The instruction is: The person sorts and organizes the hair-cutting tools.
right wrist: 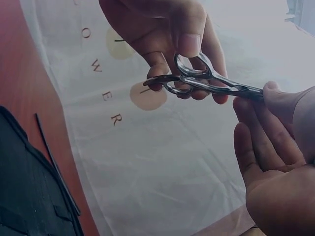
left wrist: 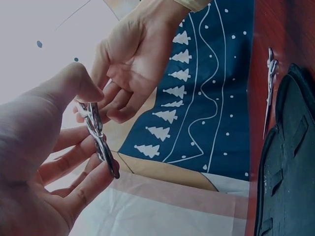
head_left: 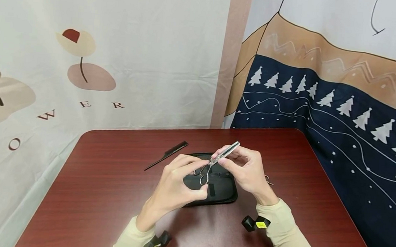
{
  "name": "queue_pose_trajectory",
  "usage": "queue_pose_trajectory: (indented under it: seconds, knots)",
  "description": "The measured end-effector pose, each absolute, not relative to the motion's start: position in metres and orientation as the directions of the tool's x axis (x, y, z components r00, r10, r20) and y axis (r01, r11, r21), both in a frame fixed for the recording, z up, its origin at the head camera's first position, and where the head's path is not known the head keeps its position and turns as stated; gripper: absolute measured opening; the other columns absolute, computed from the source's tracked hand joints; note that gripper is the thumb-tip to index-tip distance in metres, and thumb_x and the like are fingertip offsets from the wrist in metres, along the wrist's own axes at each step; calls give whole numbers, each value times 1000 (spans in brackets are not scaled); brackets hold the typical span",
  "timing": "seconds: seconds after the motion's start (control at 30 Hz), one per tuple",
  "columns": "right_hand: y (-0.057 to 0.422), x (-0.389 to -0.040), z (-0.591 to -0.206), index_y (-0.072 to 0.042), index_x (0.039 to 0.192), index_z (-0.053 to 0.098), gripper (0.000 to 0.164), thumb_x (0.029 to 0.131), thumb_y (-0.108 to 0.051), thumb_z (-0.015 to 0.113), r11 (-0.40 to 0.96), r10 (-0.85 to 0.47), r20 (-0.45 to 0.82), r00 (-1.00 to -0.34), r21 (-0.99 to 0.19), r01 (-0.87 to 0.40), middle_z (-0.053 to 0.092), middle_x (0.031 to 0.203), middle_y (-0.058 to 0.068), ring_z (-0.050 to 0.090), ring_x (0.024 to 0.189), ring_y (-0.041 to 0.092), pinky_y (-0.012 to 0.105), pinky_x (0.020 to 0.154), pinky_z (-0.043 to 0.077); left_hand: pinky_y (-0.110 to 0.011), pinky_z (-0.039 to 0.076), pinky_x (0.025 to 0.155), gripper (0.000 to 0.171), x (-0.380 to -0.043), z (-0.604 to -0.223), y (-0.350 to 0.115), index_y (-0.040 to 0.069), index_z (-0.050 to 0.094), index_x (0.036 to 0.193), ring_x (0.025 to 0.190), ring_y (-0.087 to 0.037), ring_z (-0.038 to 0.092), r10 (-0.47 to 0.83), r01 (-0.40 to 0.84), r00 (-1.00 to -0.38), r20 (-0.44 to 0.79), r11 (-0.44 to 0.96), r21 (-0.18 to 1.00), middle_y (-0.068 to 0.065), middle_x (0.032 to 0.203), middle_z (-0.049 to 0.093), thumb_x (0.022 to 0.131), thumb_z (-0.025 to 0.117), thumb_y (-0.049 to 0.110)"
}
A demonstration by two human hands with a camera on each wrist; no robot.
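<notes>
A pair of silver hairdressing scissors (head_left: 212, 163) is held above the table, blades slanting up to the right. My right hand (head_left: 249, 169) pinches the blade end between thumb and fingers. At the finger rings, my left hand (head_left: 174, 180) holds the handles; in the right wrist view its thumb presses one ring (right wrist: 183, 63) while other fingers touch the far side. Beneath both hands lies an opened black zip case (head_left: 223, 194), partly hidden by them. Elastic loops (left wrist: 300, 137) show inside the case in the left wrist view.
A black tail comb (head_left: 174, 150) lies on the red-brown table (head_left: 108, 194), left of the case. Another pair of scissors (left wrist: 270, 81) rests right of the case, mostly hidden by my right hand in the head view. Printed curtains (head_left: 168, 59) hang behind the table.
</notes>
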State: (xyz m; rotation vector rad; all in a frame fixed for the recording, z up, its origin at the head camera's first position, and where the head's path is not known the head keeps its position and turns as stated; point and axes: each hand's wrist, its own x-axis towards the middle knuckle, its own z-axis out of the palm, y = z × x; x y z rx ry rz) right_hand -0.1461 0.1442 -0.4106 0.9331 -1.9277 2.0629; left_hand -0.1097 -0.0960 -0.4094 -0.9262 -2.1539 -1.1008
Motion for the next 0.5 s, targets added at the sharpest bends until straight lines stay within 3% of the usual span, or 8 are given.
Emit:
queue_pose_trajectory:
  seconds: [0.23, 0.5]
  knots:
    - [145, -147, -412, 9, 113, 79, 22, 93, 19, 77, -195, -291, 591, -752, -807, -558, 86, 110, -1, 83, 101, 14, 27, 90, 68, -19, 60, 81, 55, -110, -410, -97, 7, 85, 123, 100, -17, 72, 344, 780, -608, 716, 427, 457, -4, 112, 83, 68, 91, 7]
    - [145, -147, -412, 7, 113, 80, 24, 92, 20, 77, -197, -287, 593, -752, -805, -560, 86, 110, -1, 83, 101, 13, 26, 90, 67, -19, 59, 86, 57, -110, -408, -101, 8, 84, 126, 105, -17, 72, 367, 774, -620, 693, 428, 466, -2, 116, 81, 69, 92, 6]
